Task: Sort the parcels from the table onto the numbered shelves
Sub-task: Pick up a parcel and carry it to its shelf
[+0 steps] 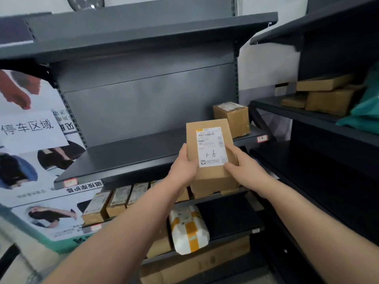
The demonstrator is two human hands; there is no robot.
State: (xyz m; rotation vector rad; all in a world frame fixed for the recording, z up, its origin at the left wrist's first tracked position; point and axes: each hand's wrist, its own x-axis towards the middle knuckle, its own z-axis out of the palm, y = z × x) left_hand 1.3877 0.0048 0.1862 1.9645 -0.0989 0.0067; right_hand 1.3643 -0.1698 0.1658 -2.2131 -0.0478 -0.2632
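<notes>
Both hands hold one flat brown parcel (207, 171) up in front of the middle rack, face toward the cam. White label (212, 146) on its front w/ barcode on top and a handwritten mark lower down; small print too blurred to read.

L hand (182, 169) grips the parcel's lower left edge: thumb on the front, fingers curled behind. R hand (244, 167) pinches the lower right side, two digits pressed on the front by the label's edge, the rest hidden behind.

Parcel sits in mid-air over the front edge of the middle shelf (123, 158), apart from the board as far as can be told. On that shelf, at the far right end, one small box (232, 117), just behind and right of the parcel. Pink tags (262, 138) on the shelf's front lip, digits unreadable.

Shelf below: row of labelled boxes (114, 201) on edge, side by side. Lower still, a white-and-orange bag (188, 228) standing up.

Right rack (297, 108): several flat cartons (328, 95) piled loosely, teal bag (367, 111) beside them at the frame edge.

Left: posters (30, 128) w/ printed text.
</notes>
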